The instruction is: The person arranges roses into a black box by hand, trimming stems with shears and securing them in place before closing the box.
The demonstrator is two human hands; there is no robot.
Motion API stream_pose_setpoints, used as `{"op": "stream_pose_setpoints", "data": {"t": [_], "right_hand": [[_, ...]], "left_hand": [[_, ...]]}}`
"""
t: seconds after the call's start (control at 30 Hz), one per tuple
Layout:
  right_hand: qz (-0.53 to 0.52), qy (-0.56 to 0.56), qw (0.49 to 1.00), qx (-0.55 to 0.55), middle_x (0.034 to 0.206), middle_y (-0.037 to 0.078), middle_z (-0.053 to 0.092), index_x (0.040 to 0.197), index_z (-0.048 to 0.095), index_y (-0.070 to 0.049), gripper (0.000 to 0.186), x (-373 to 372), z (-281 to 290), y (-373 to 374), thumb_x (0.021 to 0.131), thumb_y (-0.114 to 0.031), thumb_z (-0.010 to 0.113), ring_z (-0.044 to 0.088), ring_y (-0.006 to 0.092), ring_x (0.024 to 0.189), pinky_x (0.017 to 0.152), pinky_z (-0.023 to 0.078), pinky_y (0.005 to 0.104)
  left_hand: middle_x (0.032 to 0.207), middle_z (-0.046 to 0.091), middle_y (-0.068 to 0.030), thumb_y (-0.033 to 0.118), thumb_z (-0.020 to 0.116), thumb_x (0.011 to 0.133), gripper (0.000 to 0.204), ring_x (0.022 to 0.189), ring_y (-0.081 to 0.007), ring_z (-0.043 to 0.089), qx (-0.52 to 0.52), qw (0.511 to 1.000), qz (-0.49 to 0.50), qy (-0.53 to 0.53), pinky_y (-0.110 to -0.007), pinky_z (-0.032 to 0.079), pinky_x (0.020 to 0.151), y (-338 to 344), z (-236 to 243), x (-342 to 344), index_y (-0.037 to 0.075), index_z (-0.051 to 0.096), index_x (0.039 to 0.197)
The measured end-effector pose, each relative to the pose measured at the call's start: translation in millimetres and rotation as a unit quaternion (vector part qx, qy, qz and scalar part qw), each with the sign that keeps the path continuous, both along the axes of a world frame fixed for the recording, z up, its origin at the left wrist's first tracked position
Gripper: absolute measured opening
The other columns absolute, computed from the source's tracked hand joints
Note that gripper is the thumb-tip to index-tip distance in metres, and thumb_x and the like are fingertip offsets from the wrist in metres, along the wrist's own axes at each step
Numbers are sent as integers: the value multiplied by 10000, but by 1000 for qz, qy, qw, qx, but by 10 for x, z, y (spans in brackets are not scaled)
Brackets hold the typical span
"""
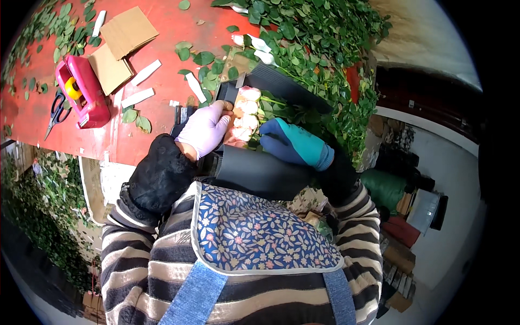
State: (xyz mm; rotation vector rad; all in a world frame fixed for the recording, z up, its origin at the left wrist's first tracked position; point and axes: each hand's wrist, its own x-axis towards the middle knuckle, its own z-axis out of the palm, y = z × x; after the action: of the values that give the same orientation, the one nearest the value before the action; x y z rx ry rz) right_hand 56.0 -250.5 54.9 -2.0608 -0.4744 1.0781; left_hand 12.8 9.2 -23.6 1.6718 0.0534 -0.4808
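Observation:
My left hand (203,130), in a lavender glove, has its fingers closed on the brown card (230,116) at the left side of several pale pink roses (247,122). The roses lie in black corrugated wrapping (260,170), heads to the left and leafy stems to the right. My right hand (290,143), in a teal and blue glove, rests over the stems just right of the blooms, fingers together and curled, whatever they grip hidden.
The red table (141,143) bears a pink tape dispenser (92,97), scissors (57,111), brown card squares (129,32), white strips (145,72), white-capped buds (264,58) and heaped leaves (330,38). A green sack (382,189) and stacked boxes lie beyond my right arm.

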Motion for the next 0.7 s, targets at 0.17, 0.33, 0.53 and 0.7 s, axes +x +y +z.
{"op": "stream_pose_setpoints", "data": {"t": [0.17, 0.33, 0.53, 0.7], "right_hand": [[-8, -25, 1000, -3, 969, 151, 706, 1162, 592, -42, 352, 25, 115, 37, 933, -289, 692, 695, 280, 810, 722, 536, 386], [102, -311, 942, -71, 935, 135, 711, 1121, 673, -91, 233, 168, 372, 126, 936, -233, 664, 687, 327, 804, 687, 540, 432], [236, -381, 873, -194, 731, 99, 653, 1025, 660, -123, 268, 171, -2, 167, 960, -362, 559, 662, 304, 660, 564, 501, 459], [221, -332, 902, -166, 722, 115, 638, 864, 604, -103, 225, 113, -201, 196, 900, -325, 607, 646, 330, 662, 580, 493, 471]], "left_hand": [[1016, 705, -187, 69, 554, 951, 277, 943, -332, 694, -32, 999, 11, 23, -373, 544, 818, 16, 22, -3, -16, 570, 1214], [1095, 677, -100, -28, 527, 973, 329, 886, -133, 660, -21, 997, -16, 74, -270, 550, 801, 82, 148, 26, -14, 529, 1302], [1038, 675, -101, -56, 600, 909, 340, 820, -142, 655, 58, 996, -56, 33, -273, 541, 755, 95, 186, 22, -19, 537, 1241], [1019, 677, -118, -72, 607, 892, 335, 807, -165, 656, 63, 997, -46, 13, -281, 541, 749, 76, 161, -59, -25, 533, 1215]]}}
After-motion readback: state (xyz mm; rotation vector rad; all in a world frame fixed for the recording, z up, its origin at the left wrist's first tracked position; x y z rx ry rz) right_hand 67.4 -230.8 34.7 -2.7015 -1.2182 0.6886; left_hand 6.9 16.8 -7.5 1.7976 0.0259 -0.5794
